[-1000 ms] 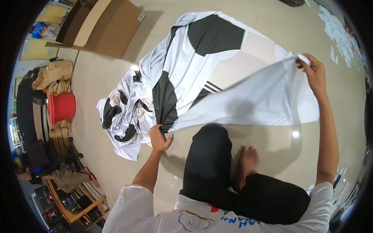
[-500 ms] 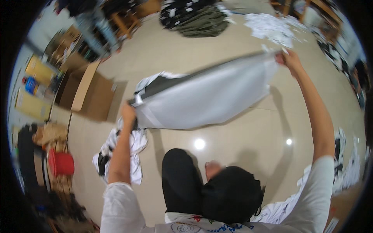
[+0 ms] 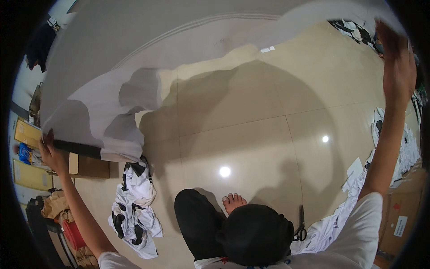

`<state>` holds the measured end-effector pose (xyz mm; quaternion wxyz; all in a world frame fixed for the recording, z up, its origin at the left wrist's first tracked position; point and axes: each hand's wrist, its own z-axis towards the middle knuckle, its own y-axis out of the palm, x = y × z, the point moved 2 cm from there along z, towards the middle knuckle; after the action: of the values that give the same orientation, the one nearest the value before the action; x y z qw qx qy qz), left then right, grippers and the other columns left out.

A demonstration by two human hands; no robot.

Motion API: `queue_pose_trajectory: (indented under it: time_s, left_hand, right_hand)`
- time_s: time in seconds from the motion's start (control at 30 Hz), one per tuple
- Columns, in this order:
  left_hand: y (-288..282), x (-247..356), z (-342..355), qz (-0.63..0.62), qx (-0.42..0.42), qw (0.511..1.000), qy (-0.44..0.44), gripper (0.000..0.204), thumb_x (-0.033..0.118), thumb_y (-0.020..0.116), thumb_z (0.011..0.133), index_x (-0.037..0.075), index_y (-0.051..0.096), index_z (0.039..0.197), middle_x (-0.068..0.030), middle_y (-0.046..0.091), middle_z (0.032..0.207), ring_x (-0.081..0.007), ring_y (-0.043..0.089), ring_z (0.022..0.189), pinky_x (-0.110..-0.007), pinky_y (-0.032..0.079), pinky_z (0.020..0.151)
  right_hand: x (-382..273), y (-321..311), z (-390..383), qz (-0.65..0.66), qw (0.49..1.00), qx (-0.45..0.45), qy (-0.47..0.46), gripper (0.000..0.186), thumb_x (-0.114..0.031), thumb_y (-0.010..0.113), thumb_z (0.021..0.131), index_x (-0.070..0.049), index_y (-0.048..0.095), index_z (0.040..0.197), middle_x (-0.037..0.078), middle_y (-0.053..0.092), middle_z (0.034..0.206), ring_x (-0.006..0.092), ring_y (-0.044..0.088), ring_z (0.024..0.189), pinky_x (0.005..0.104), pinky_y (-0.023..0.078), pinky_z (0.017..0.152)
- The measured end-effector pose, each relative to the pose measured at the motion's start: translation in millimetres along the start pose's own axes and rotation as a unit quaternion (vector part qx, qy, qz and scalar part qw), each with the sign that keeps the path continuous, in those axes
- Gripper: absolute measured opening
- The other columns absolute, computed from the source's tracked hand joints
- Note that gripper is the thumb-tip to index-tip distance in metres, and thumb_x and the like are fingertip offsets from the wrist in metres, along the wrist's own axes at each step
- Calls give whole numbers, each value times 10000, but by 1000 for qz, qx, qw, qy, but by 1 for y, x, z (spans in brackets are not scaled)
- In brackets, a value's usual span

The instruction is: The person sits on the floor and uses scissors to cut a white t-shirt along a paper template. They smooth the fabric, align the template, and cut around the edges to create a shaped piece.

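A large sheet of thin white cloth [image 3: 179,49] with a dark strip billows in the air in front of me, its near part hanging above the floor. At the far left my left hand [image 3: 53,154] is closed on a corner, next to the dark strip. My right hand [image 3: 397,62], raised at the upper right and slightly blurred, is closed on the opposite end, its fingertips partly hidden. Whether the cloth is a garment or a cut panel, I cannot tell.
Black-and-white cloth pieces [image 3: 134,210] lie in a heap on the tiled floor at left. Scissors [image 3: 301,228] rest by my knee, near white cloth [image 3: 331,224]. Cardboard boxes stand at left [image 3: 92,168] and right [image 3: 403,210], a red container [image 3: 73,234] at lower left.
Both hands have moved apart and the cloth, stretched low over the floor before, has swung up and opened out wide. It now covers much of the upper view.
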<state>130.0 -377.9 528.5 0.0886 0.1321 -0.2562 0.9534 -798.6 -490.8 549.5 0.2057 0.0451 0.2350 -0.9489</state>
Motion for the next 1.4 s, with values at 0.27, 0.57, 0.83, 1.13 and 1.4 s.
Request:
queue_pose_trajectory:
  time_s: [0.27,0.57,0.83,1.13,1.4]
  left_hand:
    - [51,46,-152,67,-145,986,54,357,-56,453,1094,-7,681,1364,-154,689,1398,-286,635,1344,-399,468,1148]
    - [86,23,-289,130,-232,964,-16,309,-31,573,1054,30,730,1313,-180,679,1388,-347,655,1298,-425,513,1092]
    - [103,-18,-407,133,-347,926,-69,253,22,594,1062,5,733,1271,-206,680,1351,-394,663,1253,-449,535,1063]
    - [79,-64,-446,126,-310,935,-118,186,43,607,1073,-2,732,1205,-192,708,1284,-373,687,1210,-442,537,1038]
    - [43,-44,-428,146,-317,933,-94,220,28,557,1086,-11,711,1238,-193,707,1283,-382,669,1231,-450,511,1061]
  right_hand:
    - [49,63,-257,407,826,29,389,322,-219,534,1167,25,624,1358,116,672,1313,206,657,1217,393,520,1109]
    - [5,121,-390,372,786,-173,462,261,-148,546,1147,9,720,1262,67,716,1223,149,666,1109,314,550,982]
    - [-12,149,-495,297,785,-361,407,276,47,591,1025,-20,743,1244,103,718,1226,213,677,1102,317,513,997]
    - [-26,125,-512,206,843,-391,306,351,113,687,927,-74,775,1211,131,637,1413,306,604,1309,406,517,1101]
    - [-38,68,-476,177,847,-426,264,395,146,713,848,-75,787,1167,114,681,1458,358,590,1345,434,514,1113]
